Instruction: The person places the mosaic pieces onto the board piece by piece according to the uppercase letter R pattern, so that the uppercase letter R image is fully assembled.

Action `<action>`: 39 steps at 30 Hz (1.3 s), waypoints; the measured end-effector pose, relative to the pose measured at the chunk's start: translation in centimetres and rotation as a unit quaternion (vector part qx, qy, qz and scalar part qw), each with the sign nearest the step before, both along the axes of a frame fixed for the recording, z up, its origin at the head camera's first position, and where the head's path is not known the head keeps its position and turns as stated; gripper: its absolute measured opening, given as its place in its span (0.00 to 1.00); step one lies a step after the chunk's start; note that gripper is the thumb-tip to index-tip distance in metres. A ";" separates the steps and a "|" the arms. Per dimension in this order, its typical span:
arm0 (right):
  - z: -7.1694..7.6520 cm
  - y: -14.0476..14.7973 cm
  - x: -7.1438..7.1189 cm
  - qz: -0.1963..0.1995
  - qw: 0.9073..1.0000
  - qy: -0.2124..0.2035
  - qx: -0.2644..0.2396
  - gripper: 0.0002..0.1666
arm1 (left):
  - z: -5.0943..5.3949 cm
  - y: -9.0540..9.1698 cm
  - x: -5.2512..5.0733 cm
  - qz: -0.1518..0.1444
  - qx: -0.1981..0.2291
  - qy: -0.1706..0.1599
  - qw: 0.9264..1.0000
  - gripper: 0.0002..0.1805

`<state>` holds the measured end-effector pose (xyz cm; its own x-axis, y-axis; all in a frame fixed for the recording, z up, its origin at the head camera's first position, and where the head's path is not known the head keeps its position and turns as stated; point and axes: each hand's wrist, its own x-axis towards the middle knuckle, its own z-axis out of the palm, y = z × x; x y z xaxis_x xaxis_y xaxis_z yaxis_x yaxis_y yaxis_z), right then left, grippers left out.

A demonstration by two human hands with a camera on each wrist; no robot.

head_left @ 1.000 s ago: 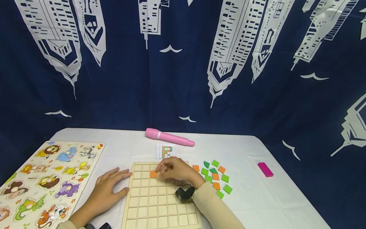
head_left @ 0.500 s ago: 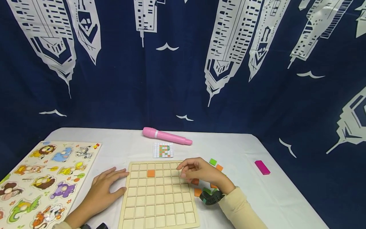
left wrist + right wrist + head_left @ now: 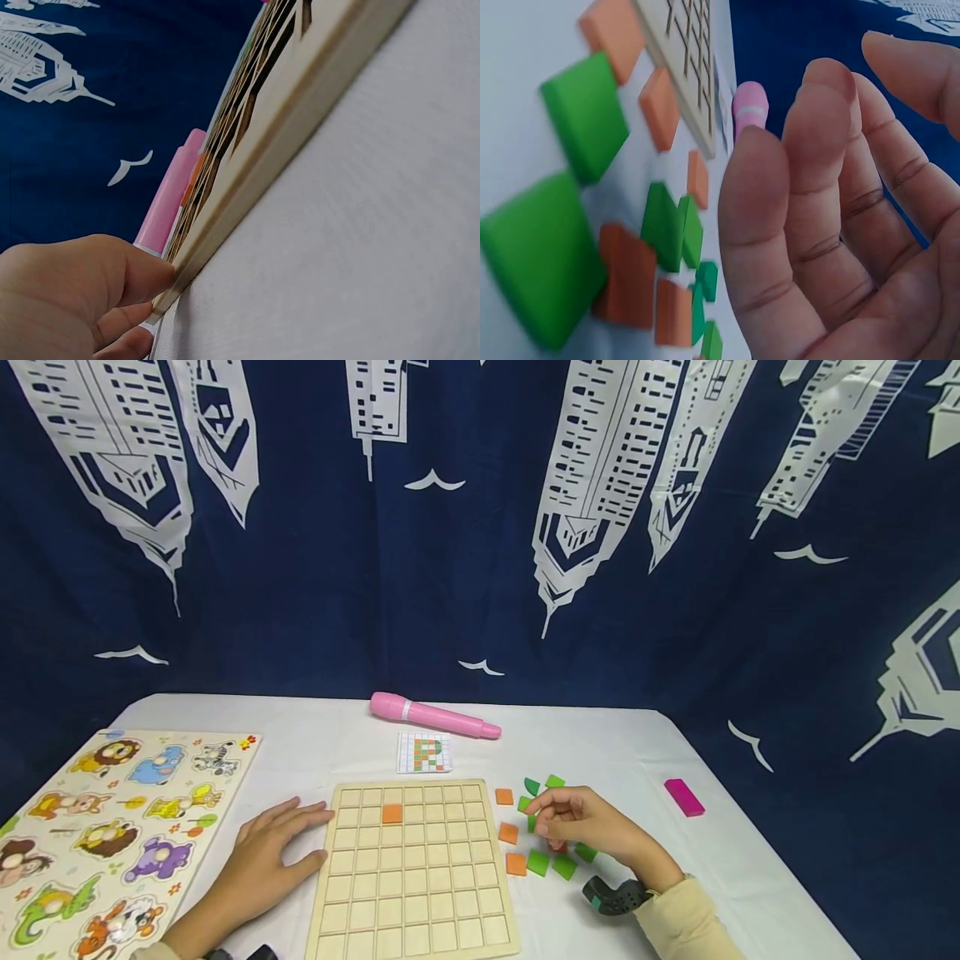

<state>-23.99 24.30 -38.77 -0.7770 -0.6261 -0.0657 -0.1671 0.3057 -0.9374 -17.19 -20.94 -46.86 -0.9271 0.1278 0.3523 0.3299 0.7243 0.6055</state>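
Observation:
A wooden grid board (image 3: 412, 885) lies on the table with one orange square tile (image 3: 392, 813) in its second row from the top. My left hand (image 3: 273, 852) rests along the board's left edge, fingers extended; the left wrist view has the thumb (image 3: 146, 274) against the rim. Over the loose tiles right of the board hovers my right hand (image 3: 592, 825), its fingers loosely bent and nothing between them. Green square tiles (image 3: 589, 116), orange ones (image 3: 660, 109) and dark green curved pieces (image 3: 532, 786) lie scattered under and around it, some hidden by the hand.
A pattern card (image 3: 424, 753) lies behind the board, with a pink microphone-shaped toy (image 3: 435, 717) beyond. An animal puzzle board (image 3: 112, 835) occupies the left side. Far right is a magenta block (image 3: 684, 797). A dark blue printed curtain (image 3: 322, 568) hangs behind the table.
My right hand has left the orange tile in the grid and moved right, off the board to above the loose tiles. The left hand stays at the board's edge. The head view has shifted slightly.

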 end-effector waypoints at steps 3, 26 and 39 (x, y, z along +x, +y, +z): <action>-0.3 0.6 0.0 0.000 1.000 -0.001 -0.002 0.20 | 0.0 0.0 0.0 0.000 0.002 0.002 1.000 0.26; -2.5 2.2 -0.6 0.045 0.997 0.036 0.041 0.16 | 0.1 0.0 0.1 -0.003 0.001 0.003 1.000 0.25; -2.4 1.3 0.2 0.067 0.989 0.104 0.082 0.18 | -0.1 -0.1 0.0 -0.008 0.008 0.015 1.000 0.26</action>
